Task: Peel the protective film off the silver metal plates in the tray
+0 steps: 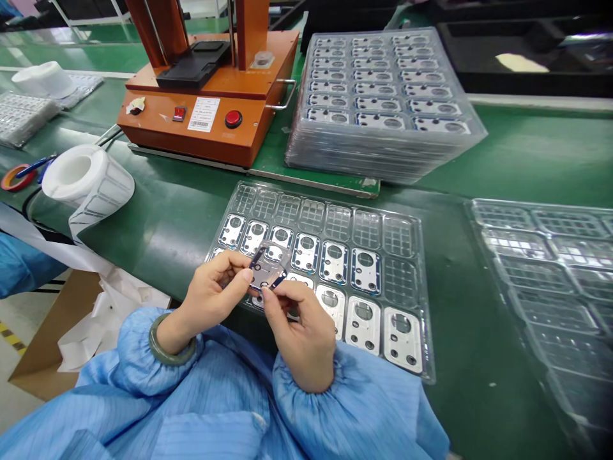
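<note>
Left hand [213, 294] pinches one edge of a small dark-edged piece [268, 273] between thumb and fingers, while the right hand [306, 335] grips its near corner in the same way. They hold it tilted above a clear tray [400, 281], which lies on the green desk [457, 255]. White plates [366, 271], each with a large circle and smaller ones, sit in the tray's compartments; six show in the second row from the far side, and others lie nearer the body, partly hidden by the hands. Behind the tray stands an orange machine [160, 137] with a red button [234, 119]; to its right is a thick stack [354, 150] of filled trays. Another clear tray [531, 265] lies at the right, apart from the first. At the left is a label roll [96, 179], red tape [20, 186] near it.
</note>
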A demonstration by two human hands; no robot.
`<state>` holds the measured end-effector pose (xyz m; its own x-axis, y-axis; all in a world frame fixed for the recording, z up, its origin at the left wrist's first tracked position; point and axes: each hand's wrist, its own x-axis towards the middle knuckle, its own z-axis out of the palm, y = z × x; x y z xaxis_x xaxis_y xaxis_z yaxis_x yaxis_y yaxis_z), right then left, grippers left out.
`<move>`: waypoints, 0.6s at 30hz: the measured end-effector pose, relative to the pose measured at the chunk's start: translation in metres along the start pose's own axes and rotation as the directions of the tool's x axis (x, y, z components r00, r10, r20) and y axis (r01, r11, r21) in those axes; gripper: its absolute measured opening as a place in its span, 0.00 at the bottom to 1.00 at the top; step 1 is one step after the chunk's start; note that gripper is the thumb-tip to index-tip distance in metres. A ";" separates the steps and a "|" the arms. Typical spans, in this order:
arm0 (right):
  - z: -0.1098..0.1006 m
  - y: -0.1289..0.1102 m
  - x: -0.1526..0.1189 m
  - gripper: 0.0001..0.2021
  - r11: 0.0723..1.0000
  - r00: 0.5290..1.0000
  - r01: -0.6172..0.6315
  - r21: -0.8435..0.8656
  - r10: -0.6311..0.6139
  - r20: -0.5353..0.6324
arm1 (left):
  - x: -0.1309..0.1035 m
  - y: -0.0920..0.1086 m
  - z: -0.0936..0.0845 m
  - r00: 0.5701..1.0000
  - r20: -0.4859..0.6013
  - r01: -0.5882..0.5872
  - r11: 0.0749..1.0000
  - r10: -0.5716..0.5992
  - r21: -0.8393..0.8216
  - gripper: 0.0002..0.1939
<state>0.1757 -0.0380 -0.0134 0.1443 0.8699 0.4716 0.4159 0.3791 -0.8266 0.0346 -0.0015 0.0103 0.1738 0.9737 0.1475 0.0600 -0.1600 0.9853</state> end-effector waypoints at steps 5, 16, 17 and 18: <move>0.000 -0.001 0.001 0.05 0.997 0.996 0.071 0.018 -0.072 0.057 | 0.002 0.000 -0.003 0.999 -0.010 -0.034 0.994 0.036 0.106 0.07; 0.000 0.000 -0.001 0.04 0.998 0.993 0.056 0.011 -0.057 0.106 | -0.001 -0.011 -0.002 0.968 -0.016 -0.229 0.911 0.249 0.342 0.05; 0.000 0.000 -0.001 0.04 0.998 0.992 0.056 0.008 -0.056 0.109 | -0.001 -0.011 -0.003 0.967 -0.016 -0.234 0.909 0.255 0.345 0.06; 0.000 0.000 -0.001 0.04 0.998 0.992 0.056 0.004 -0.057 0.110 | -0.002 -0.012 -0.003 0.966 -0.015 -0.237 0.906 0.258 0.351 0.07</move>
<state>0.1757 -0.0387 -0.0137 0.0209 0.8765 0.4809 0.4197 0.4289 -0.8000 0.0307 -0.0009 -0.0013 0.1681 0.9018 0.3982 0.3580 -0.4322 0.8277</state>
